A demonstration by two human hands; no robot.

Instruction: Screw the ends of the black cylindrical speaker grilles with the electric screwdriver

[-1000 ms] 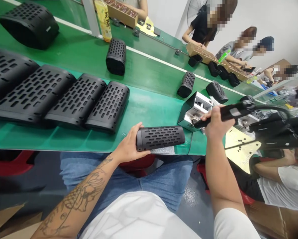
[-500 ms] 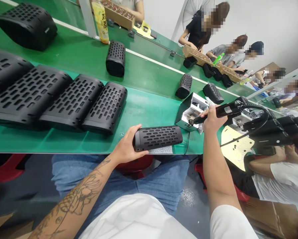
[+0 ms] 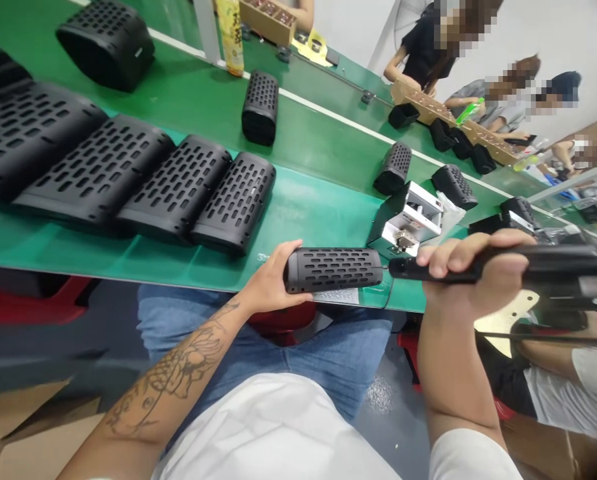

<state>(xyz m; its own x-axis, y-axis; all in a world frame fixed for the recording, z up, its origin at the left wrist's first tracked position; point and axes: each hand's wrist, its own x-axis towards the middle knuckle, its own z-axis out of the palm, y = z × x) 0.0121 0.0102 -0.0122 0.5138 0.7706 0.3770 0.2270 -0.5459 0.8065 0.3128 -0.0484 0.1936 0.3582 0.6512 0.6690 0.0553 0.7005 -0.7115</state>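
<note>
My left hand (image 3: 270, 283) grips the left end of a black perforated speaker shell (image 3: 334, 269) lying sideways at the near edge of the green bench (image 3: 308, 213). My right hand (image 3: 471, 275) is wrapped round a black electric screwdriver (image 3: 528, 265) held level, its tip (image 3: 392, 268) meeting the shell's right end. Just beyond the tip stands a small silver screw feeder box (image 3: 407, 220).
A row of black perforated shells (image 3: 178, 190) lies at the left of the bench, with others (image 3: 260, 107) on the belt behind. A bottle (image 3: 231, 37) stands at the back. Several people work at the far side; another person's arm (image 3: 568, 353) is at the right.
My right hand drew the screwdriver back from the feeder box and turned it level, bringing its tip to the shell's right end. My left hand kept its grip.
</note>
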